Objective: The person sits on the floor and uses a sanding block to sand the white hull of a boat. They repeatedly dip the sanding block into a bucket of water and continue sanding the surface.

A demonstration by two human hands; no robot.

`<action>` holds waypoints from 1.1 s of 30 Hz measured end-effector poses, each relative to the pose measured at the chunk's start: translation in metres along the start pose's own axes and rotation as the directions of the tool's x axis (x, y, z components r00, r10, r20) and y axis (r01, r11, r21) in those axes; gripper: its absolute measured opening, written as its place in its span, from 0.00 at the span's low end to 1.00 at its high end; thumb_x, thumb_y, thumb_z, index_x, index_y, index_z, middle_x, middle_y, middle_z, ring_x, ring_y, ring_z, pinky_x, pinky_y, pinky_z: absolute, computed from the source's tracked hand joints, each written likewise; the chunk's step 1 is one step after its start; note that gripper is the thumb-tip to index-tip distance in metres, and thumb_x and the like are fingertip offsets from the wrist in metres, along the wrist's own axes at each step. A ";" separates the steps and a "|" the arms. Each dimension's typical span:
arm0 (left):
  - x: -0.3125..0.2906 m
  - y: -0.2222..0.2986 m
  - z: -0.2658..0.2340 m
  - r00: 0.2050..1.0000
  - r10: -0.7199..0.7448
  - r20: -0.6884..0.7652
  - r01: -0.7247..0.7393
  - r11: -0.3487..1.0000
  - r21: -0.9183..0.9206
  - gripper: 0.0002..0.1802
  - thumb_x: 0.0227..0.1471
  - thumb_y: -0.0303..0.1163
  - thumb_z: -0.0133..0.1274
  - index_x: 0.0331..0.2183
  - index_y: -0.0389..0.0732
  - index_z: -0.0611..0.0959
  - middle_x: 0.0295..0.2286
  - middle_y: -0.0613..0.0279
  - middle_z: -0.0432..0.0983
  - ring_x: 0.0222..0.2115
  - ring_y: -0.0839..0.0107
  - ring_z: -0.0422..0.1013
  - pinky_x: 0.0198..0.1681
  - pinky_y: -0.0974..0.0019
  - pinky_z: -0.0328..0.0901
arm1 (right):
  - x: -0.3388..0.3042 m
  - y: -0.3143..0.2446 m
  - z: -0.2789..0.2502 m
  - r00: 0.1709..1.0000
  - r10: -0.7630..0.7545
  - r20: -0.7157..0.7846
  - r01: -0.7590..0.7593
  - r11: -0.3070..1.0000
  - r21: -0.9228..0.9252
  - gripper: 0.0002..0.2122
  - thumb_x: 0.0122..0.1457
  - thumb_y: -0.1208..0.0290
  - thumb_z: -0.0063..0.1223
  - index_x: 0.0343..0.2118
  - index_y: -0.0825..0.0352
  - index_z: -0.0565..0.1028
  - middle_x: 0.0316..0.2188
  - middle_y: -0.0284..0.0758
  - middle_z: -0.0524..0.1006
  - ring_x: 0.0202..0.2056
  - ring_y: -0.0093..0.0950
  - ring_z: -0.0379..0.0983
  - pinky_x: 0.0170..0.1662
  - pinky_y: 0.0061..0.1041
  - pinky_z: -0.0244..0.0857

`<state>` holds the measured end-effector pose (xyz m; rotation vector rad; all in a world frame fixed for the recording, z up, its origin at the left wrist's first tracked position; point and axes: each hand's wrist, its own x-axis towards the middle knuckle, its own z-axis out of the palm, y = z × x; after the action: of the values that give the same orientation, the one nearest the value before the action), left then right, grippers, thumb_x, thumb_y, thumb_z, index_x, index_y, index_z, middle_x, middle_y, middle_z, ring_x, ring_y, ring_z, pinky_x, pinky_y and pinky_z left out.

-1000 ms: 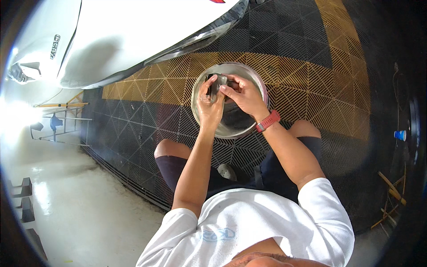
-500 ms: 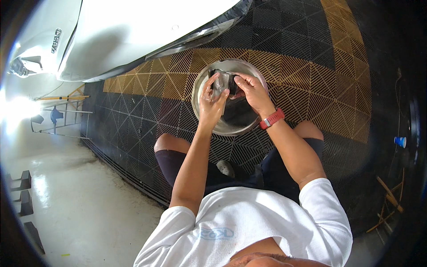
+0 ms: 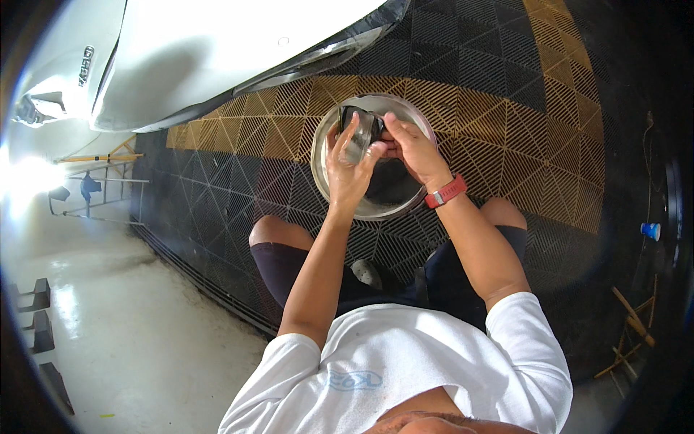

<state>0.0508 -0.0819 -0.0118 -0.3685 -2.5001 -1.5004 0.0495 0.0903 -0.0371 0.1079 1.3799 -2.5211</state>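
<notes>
Gripping one shiny dark piece (image 3: 363,133): left hand (image 3: 347,175), right hand (image 3: 419,155) | one round basin (image 3: 373,215) beneath

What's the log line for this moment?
left hand: holding glossy dark piece; right hand: at its right end; beneath: round metal basin

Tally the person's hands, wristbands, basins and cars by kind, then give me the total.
Hands: 2 (left hand, right hand)
Wristband: 1
Basin: 1
Car: 1
Total: 5
</notes>
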 end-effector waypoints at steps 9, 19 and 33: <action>0.017 -0.034 -0.013 0.789 -0.522 0.324 0.578 0.452 -0.679 0.24 0.65 0.42 0.65 0.57 0.41 0.86 0.52 0.58 0.81 0.55 0.62 0.74 0.59 0.56 0.70 | 0.004 -0.025 -0.018 0.993 -0.030 0.118 0.040 0.996 -0.082 0.45 0.75 0.30 0.30 0.64 0.77 0.74 0.61 0.47 0.80 0.61 0.34 0.76 0.68 0.33 0.64; -0.024 -0.064 0.103 0.656 -0.678 0.333 0.622 0.236 -0.747 0.17 0.70 0.34 0.58 0.54 0.36 0.80 0.44 0.61 0.81 0.43 0.68 0.77 0.48 0.63 0.74 | 0.015 0.054 -0.009 0.994 -0.082 -0.074 0.011 0.740 -0.673 0.37 0.79 0.38 0.31 0.73 0.69 0.67 0.76 0.51 0.62 0.78 0.43 0.50 0.78 0.40 0.45; 0.041 -0.092 0.059 0.602 -0.629 0.492 0.777 0.602 -0.181 0.29 0.65 0.21 0.52 0.66 0.33 0.74 0.49 0.50 0.80 0.47 0.60 0.80 0.47 0.59 0.79 | 0.018 -0.033 -0.055 0.911 -0.187 -0.368 0.185 0.982 -0.042 0.31 0.78 0.41 0.40 0.61 0.70 0.76 0.55 0.41 0.83 0.55 0.33 0.79 0.59 0.36 0.69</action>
<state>-0.0192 -0.0672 -0.1037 0.4496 -2.8072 -2.4573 0.0203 0.1496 -0.0432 0.5000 1.6029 -2.7562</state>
